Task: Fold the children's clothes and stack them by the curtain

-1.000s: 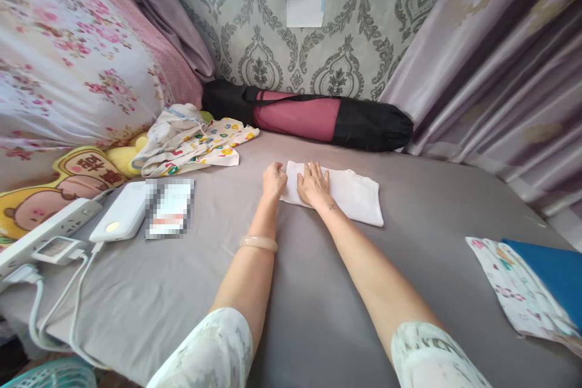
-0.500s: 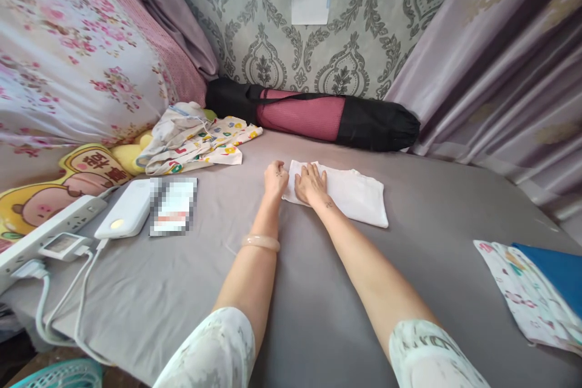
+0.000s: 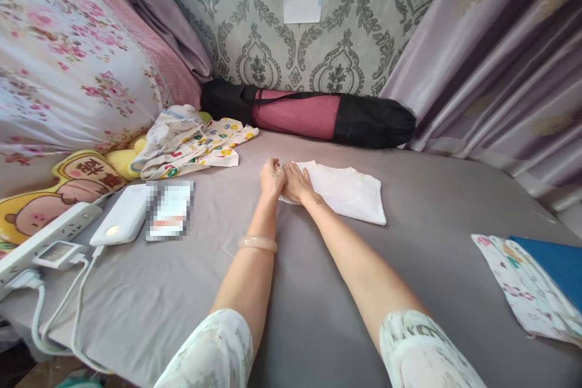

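A folded white garment [image 3: 348,193], which looks like a small shirt, lies flat on the grey sheet ahead of me. My right hand [image 3: 296,183] rests palm down on its left part, fingers stretched out. Against the garment's left edge is my left hand [image 3: 273,178], with its fingers curled closed. Whatever those fingers hold is hidden from view. Both hands are side by side and touch or nearly touch.
A rolled mat in a black and pink bag [image 3: 300,115] lies along the wall. At left are a patterned cloth [image 3: 200,148], a power bank [image 3: 120,215], a pixelated flat item [image 3: 170,211] and a power strip [image 3: 68,227]. Folded printed cloth [image 3: 522,291] lies at right.
My right hand has slid left over the white garment, towards my left hand at its edge. The whole view has shifted slightly.
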`<state>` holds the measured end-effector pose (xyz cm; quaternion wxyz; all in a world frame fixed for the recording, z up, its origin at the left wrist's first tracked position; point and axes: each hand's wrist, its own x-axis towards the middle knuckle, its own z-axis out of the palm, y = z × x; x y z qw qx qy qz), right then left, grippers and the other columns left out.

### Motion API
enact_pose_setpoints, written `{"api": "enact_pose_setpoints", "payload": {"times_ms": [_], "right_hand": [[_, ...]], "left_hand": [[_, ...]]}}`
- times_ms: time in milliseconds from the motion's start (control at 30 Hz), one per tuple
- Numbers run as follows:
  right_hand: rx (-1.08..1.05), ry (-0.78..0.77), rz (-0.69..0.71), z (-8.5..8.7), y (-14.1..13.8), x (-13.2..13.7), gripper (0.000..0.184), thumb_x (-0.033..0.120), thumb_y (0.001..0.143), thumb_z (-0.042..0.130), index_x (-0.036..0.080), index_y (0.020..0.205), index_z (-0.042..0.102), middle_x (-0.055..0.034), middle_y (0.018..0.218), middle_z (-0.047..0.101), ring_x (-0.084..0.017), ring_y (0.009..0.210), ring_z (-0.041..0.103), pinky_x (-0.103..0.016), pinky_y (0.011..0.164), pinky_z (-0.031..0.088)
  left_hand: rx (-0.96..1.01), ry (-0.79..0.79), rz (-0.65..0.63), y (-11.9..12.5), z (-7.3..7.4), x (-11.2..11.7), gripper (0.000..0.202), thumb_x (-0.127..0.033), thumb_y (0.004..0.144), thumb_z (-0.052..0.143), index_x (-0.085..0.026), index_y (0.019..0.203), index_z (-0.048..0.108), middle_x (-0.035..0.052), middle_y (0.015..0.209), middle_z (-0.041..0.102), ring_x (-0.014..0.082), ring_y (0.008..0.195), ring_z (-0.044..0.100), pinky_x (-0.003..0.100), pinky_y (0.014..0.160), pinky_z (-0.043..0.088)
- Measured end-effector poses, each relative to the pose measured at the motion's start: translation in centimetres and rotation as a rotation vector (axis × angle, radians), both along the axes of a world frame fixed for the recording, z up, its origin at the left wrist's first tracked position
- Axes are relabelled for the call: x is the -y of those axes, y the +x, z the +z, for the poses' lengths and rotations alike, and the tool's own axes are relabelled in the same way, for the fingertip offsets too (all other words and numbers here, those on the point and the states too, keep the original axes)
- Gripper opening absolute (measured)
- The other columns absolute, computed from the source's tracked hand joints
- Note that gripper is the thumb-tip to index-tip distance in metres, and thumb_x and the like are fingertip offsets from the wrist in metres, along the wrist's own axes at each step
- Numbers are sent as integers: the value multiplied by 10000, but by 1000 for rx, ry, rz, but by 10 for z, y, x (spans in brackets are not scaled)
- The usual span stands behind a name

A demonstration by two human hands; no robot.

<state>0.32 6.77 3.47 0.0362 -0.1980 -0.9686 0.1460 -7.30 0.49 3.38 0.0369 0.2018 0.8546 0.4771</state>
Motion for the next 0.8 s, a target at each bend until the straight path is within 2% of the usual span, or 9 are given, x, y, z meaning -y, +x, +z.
{"api": "enact_pose_setpoints", "payload": {"times_ms": [67, 167, 267, 367, 533, 667, 800], "right_hand": [[-53, -10, -40, 4, 10, -6, 556, 321, 992, 193, 100, 1495, 281, -119, 1582, 218, -226, 1458, 159, -473, 1171, 118], [-97, 58, -141, 7, 34, -17, 542, 300, 989, 205, 105, 1482, 314, -123, 1575, 240, -233, 1457, 159, -490, 1169, 99], [-77, 126, -203, 6, 59, -28, 539, 290, 977, 243, 117, 1481, 324, -121, 1569, 256, -244, 1452, 174, -511, 1162, 97], [-40, 170, -223, 2, 76, -37, 545, 304, 971, 259, 140, 1486, 328, -110, 1569, 261, -250, 1449, 180, -523, 1160, 93], [4, 194, -220, -9, 82, -41, 537, 330, 980, 227, 200, 1489, 340, -77, 1573, 262, -253, 1443, 193, -535, 1152, 102], [-19, 191, -224, -15, 81, -40, 537, 330, 981, 222, 204, 1488, 344, -78, 1568, 275, -255, 1439, 201, -535, 1147, 110], [-25, 169, -218, -13, 82, -41, 536, 332, 978, 232, 205, 1484, 352, -80, 1565, 282, -255, 1437, 205, -534, 1145, 117]], "left_hand": [[-69, -19, -44, 3, 0, -4, 374, -143, 907, 351, -137, 1188, 598, 128, 1139, 687, 217, 1117, 618, 345, 970, 459], [-245, -91, -197, 14, -1, -13, 417, -98, 891, 337, -116, 1248, 553, 146, 1231, 640, 217, 1188, 571, 350, 1007, 434], [-425, -227, -378, 31, -3, -20, 459, -98, 885, 363, -126, 1324, 495, 138, 1358, 552, 237, 1343, 421, 393, 1099, 341], [-513, -381, -482, 47, -6, -24, 476, -187, 931, 363, -150, 1401, 423, 118, 1483, 424, 276, 1436, 250, 468, 1161, 212], [-478, -570, -548, 54, -13, -28, 491, -345, 984, 287, -175, 1430, 406, 118, 1534, 344, 302, 1449, 205, 514, 1165, 154], [-470, -604, -548, 53, -14, -29, 496, -355, 989, 266, -177, 1431, 404, 124, 1533, 343, 300, 1440, 233, 513, 1159, 165], [-483, -605, -551, 55, -9, -27, 482, -340, 987, 278, -163, 1412, 421, 134, 1518, 363, 298, 1428, 261, 517, 1149, 190]]}}
